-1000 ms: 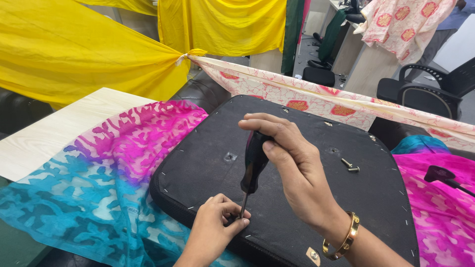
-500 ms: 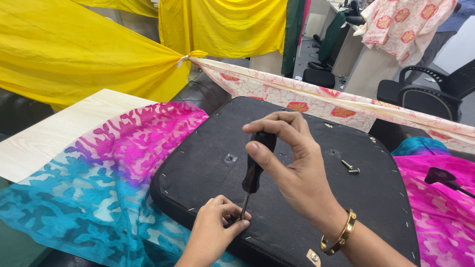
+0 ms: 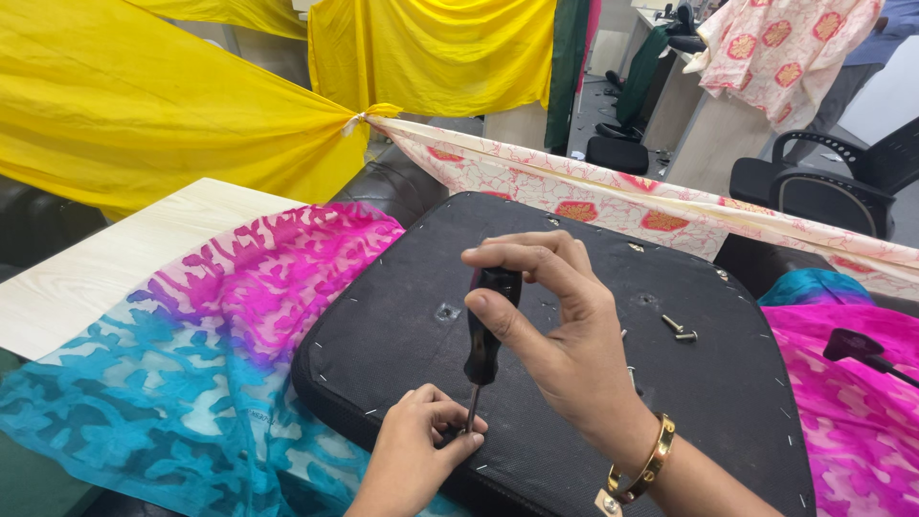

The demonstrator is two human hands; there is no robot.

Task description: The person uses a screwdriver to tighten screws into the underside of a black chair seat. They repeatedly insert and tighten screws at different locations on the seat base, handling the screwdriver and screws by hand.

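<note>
A black seat pad (image 3: 574, 383) is laid on pink-and-blue cloth (image 3: 211, 354). The right hand (image 3: 565, 335) is closed around the upright screwdriver (image 3: 481, 345) handle. The left hand (image 3: 416, 455), nearer, is pinched shut at its tip. Loose screws (image 3: 680, 330) are seen farther right.

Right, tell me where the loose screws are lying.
In the head view, the loose screws lie on the black seat pad, right of the right hand that holds the screwdriver, towards the pad's far right corner.

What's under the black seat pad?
The black fabric-covered seat pad lies on a pink and blue patterned cloth, which spreads out left. What the cloth rests on beneath the pad is hidden.
</note>
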